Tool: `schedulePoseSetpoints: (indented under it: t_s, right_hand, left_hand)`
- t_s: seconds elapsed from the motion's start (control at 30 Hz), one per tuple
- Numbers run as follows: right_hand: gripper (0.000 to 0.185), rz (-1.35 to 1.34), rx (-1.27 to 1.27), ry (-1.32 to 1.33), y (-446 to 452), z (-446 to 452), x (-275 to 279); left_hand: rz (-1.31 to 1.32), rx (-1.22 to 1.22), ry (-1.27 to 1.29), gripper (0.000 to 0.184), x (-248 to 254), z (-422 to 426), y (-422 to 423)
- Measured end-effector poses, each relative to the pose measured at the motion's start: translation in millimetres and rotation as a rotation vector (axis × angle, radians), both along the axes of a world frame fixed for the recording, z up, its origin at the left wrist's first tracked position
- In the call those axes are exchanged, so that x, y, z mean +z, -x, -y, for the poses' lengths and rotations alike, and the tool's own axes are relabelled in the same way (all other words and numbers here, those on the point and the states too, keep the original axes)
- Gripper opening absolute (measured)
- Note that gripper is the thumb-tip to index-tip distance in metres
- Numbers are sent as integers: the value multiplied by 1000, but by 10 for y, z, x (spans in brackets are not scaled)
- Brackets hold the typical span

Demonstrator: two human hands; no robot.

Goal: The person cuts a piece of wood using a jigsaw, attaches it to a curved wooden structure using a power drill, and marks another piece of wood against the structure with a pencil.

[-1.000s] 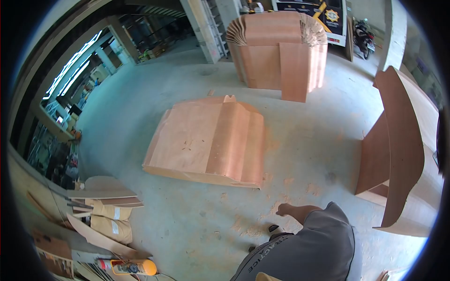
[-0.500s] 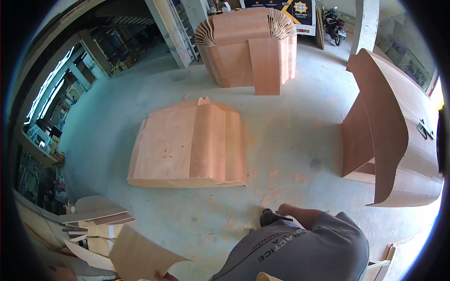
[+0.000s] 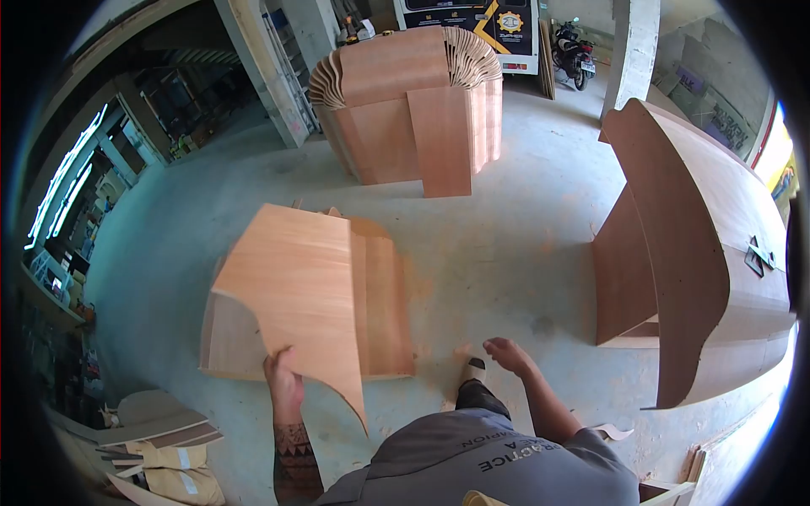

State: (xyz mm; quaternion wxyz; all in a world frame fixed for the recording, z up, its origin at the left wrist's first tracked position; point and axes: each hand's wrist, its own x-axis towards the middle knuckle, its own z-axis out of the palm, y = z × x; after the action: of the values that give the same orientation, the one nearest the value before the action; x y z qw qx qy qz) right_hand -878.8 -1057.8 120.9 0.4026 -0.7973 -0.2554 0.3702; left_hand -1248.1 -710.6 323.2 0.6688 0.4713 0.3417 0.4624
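My left hand [image 3: 285, 376] grips the lower edge of a thin wooden panel [image 3: 299, 270] with curved cutouts, its fingers closed on the edge. The panel is raised in front of a low plywood form [image 3: 384, 295] with a stepped side and covers much of it. To the right, my right hand [image 3: 504, 350] hangs over the floor near my shoe, its fingers curled together. Whether anything lies inside those fingers is too small to tell.
A plywood form with fanned corners [image 3: 384, 139] stands ahead. At the right is a large curved plywood piece [image 3: 683, 244] carrying a small dark clamp-like tool [image 3: 758, 256]. Wood offcuts [image 3: 160, 422] lie at the lower left; a motorbike [image 3: 574, 56] is parked behind.
My left hand has come up from the bottom edge, lifting the panel up in front of the low form. My right hand has moved clear of my body. The view has shifted.
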Motion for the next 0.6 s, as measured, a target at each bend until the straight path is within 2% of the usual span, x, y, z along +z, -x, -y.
schedulePoseSetpoints:
  t_s: [0.03,0.1,0.17,0.27,0.33,0.37,0.4,0.43,0.5,0.57,0.6]
  right_hand:
    - [52,64,-81,-43,-281,-189,79]
    - [57,67,-164,-96,-840,-524,401]
    - [59,-26,-198,-148,-1305,-787,741]
    - [65,-127,-216,-216,-2089,-1374,1168]
    - [70,-154,-187,-199,-2465,-1760,1432]
    - [79,-149,-140,-70,-2589,-1958,1567]
    - [89,-141,-98,57,-2704,-2100,1649]
    - [106,-4,-23,151,-2857,-2262,1454]
    - [103,315,228,444,-3159,-2470,1265]
    - [77,644,238,542,-3369,-2314,859]
    - [61,556,-13,592,-3526,-2157,429]
  left_hand:
    - [-36,-47,18,32,144,-94,-506]
    - [-95,-176,49,32,130,-337,-1431]
    - [-174,-334,120,23,-193,-516,-2287]
    - [-279,-490,132,14,-564,-172,-3607]
    - [-436,-630,34,20,-1292,-34,-4404]
    - [-482,-682,73,21,-821,320,-4657]
    - [-487,-742,92,22,-950,501,-4931]
    - [-601,-790,-243,25,-1479,583,-5216]
    - [-649,-880,-131,32,-1353,915,-5496]
    - [-677,-966,-43,40,-1189,1153,-5702]
    - [-617,-1056,-40,41,-1417,1207,-5829]
